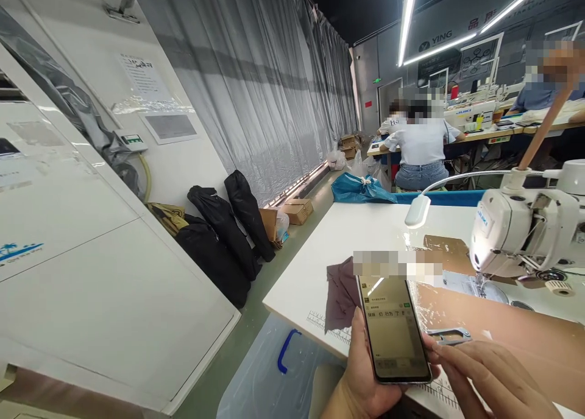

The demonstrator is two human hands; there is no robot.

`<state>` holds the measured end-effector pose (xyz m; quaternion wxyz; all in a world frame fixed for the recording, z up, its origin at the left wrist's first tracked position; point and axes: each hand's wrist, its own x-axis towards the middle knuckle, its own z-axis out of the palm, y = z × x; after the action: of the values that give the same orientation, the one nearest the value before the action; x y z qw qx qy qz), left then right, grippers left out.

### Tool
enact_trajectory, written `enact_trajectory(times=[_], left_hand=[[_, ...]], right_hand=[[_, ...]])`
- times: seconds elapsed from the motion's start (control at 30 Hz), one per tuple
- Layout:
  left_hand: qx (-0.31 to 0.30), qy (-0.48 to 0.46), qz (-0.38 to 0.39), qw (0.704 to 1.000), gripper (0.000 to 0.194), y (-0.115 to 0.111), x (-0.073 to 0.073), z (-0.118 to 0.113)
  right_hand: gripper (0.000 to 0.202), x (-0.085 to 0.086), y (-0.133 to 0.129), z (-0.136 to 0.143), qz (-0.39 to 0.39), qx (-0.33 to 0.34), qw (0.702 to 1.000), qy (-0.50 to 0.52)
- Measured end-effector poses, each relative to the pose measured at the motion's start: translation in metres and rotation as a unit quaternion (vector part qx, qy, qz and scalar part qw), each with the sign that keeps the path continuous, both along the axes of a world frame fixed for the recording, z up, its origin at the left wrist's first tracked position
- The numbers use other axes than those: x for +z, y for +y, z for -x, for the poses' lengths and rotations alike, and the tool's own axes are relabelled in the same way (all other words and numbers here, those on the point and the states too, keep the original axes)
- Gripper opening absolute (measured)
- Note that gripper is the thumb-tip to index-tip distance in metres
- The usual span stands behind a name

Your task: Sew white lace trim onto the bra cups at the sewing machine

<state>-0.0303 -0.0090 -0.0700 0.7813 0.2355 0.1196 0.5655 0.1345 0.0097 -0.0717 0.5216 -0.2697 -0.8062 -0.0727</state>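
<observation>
Near us, below the left edge of the white worktop [365, 230], we see a clear plastic storage bin with a blue handle [269, 376] standing on the floor; what lies inside it we cannot tell. Further left, black zipped bags [223, 230] lean against the wall, with brown cardboard boxes [297, 211] just beyond them beside the grey curtain [256, 84]. A blue plastic sack [359, 189] sits on the floor at the far end of the worktop.

Our left hand [361, 382] holds the black smartphone with a lit screen [393, 330] upright from below, the grip wrapped around it with the thumb pressed along its left edge. Our right hand [489, 379] has its grip loosely spread, the fingers extended, their tips touching the phone's right edge. The phone hangs over the near edge of the worktop, just right of a dark brown scrap of cloth [340, 294] lying flat there.

To the far right stands a white industrial sewing machine [525, 224], with a white gooseneck lamp [418, 211] bending over the worktop. Further back, a person in a white shirt [420, 142] sits at another bench.
</observation>
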Motion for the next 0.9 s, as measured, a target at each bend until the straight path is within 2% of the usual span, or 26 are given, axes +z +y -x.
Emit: enact_trajectory(times=[0.1, 0.23, 0.43, 0.9], left_hand=[[-0.013, 0.004, 0.022, 1.000, 0.088, 0.000, -0.002, 0.001], [-0.004, -0.023, 0.011, 1.000, 0.072, 0.000, 0.004, 0.002], [-0.007, -0.017, 0.023, 1.000, 0.072, -0.001, 0.012, 0.002], [-0.011, -0.033, 0.009, 0.999, 0.071, -0.001, 0.009, 0.004]], right_hand=[[0.027, -0.005, 0.000, -0.005, 0.016, -0.019, 1.000, -0.012], [0.029, -0.008, 0.000, -0.003, 0.001, -0.033, 0.999, -0.034], [0.034, -0.007, -0.002, -0.002, 0.001, -0.049, 0.998, -0.050], [0.033, -0.004, -0.003, 0.006, -0.007, -0.054, 0.996, -0.071]])
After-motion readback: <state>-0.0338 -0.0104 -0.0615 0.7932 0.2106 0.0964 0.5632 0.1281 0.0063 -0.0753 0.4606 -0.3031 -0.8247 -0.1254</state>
